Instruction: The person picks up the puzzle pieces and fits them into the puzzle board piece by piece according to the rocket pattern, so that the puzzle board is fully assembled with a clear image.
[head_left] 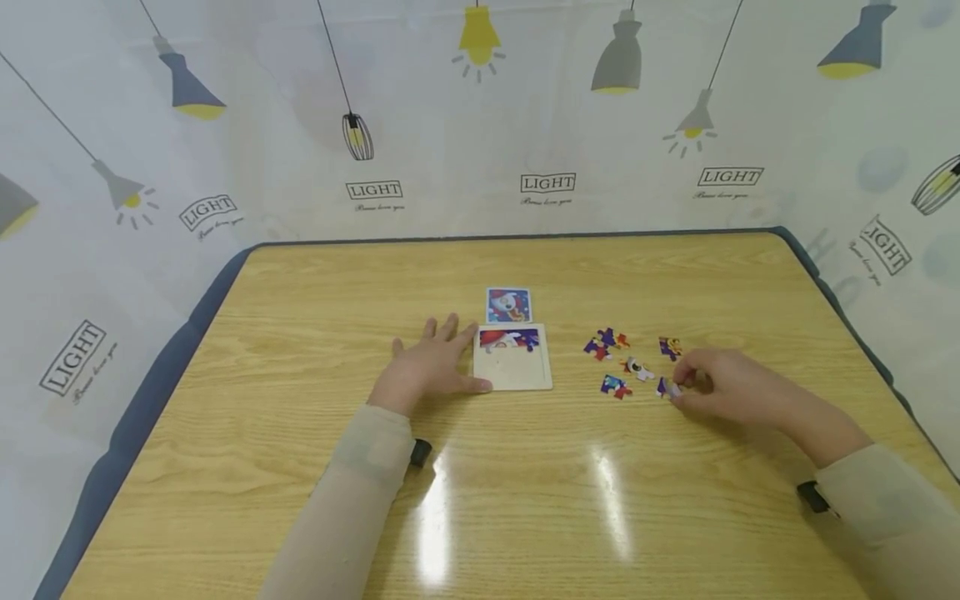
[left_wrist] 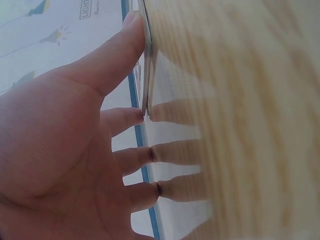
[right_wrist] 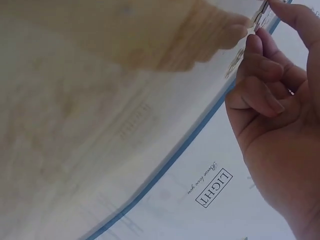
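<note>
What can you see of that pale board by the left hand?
The pale board is cream-coloured, thin and roughly square, with a slim border; its material is unclear. Joined puzzle pieces in red, white and purple fill its far part; the near part is bare. It lies flat on the wooden table, the left hand's thumb and index finger touching its left side.

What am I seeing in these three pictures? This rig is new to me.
No machine here, just a person working bare-handed. The wide picture is taken from the head, the other two from the left and right wrists. On the wooden table lie a puzzle tray, partly filled along its far side, a picture card just beyond it, and loose puzzle pieces to its right. The left hand rests at the tray's left edge; the right hand pinches one piece.
</note>
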